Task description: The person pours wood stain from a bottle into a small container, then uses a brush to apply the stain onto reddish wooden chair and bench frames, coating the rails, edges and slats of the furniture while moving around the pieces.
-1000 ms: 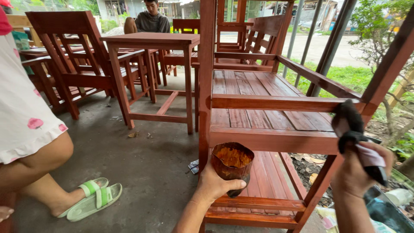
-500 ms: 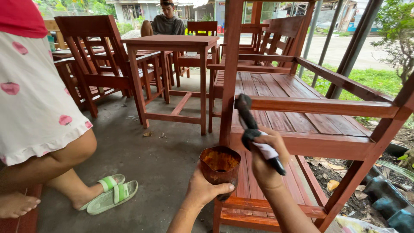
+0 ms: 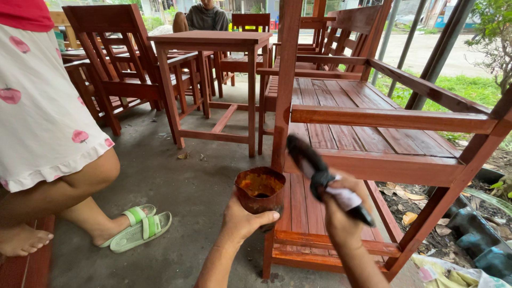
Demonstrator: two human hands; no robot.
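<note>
My left hand grips a small stained cup holding orange-brown liquid, low in front of a red-brown wooden slatted bench. My right hand holds a dark rag wrapped round a tool, its dark end pointing up-left, just right of the cup and close to the bench's front post. Both hands are side by side at the bench's near corner.
A person in a white dotted dress sits at the left, with a bare leg and green sandals on the concrete floor. A red-brown table and chairs stand behind. Another person sits far back. Debris and grass lie at the right.
My right hand with the rag has come from the far right down to beside the cup. The view has shifted left, and the cup has stayed in my left hand.
</note>
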